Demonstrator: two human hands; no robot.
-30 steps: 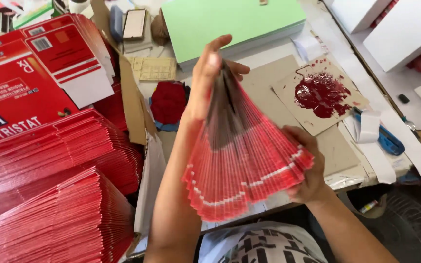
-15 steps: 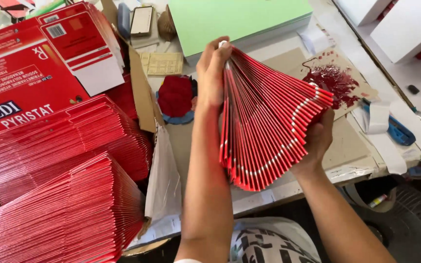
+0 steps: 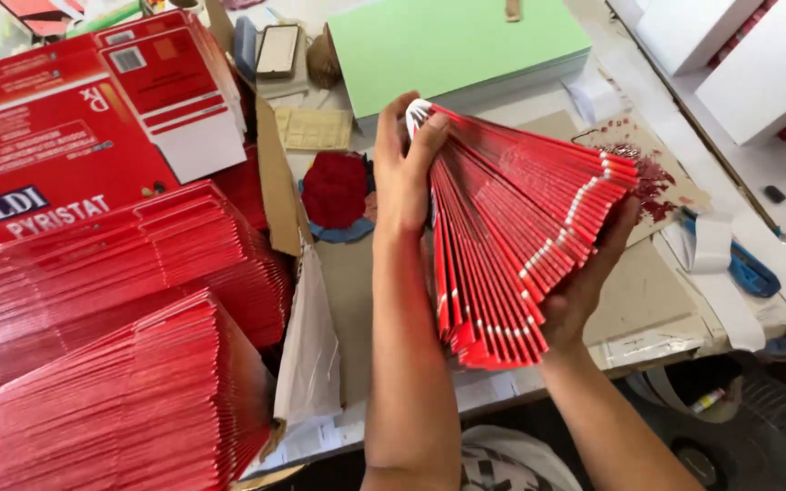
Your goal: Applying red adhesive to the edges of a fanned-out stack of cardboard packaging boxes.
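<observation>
Both my hands hold one fanned stack of flat red cartons (image 3: 511,236) above the table. My left hand (image 3: 404,168) pinches the stack's narrow top corner, fingers curled over the white edge. Under the spread lower side sits my right hand (image 3: 584,282), thumb and fingers cupping the fanned edges. The cartons are red with thin white stripes along their edges, and they tilt toward the right.
Large piles of the same flat red cartons (image 3: 111,364) fill the left side, with unfolded red-and-white carton sheets (image 3: 75,118) behind. A green board (image 3: 452,41), a phone (image 3: 278,49), a red pad on a blue dish (image 3: 334,193), stained cardboard (image 3: 657,177), white boxes (image 3: 766,64).
The fanned stack has swung from pointing down and toward me to leaning right and more upright. My left hand has shifted to grip its top corner, and my right hand moved under the fan.
</observation>
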